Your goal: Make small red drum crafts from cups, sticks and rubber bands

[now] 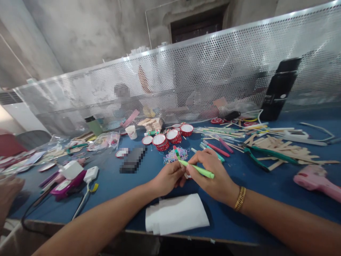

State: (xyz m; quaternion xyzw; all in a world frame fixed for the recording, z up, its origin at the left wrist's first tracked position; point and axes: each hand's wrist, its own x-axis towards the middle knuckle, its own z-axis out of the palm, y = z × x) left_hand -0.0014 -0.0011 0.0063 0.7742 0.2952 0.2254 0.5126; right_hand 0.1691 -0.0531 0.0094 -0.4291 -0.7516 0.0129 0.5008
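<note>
My right hand (210, 170) grips a light green marker (204, 171) like a pen, its tip end meeting a narrow stick. That stick (176, 152), with red and green bands near its upper end, is pinched in my left hand (167, 178); its lower part is hidden by the fingers. Just behind the hands lies a heap of small coloured loops (176, 156) resembling rubber bands. A folded white cloth or paper (177, 215) rests at the table's front edge below both hands.
Small red drum-like pieces (160, 141) with white tops stand behind the loops. To the right lie several markers (218, 149), pliers (255, 158), wooden craft sticks (279, 147) and a pink glue gun (314, 179). A phone (133, 160) and white charger (91, 174) lie left. Another person's hand (10, 192) is far left.
</note>
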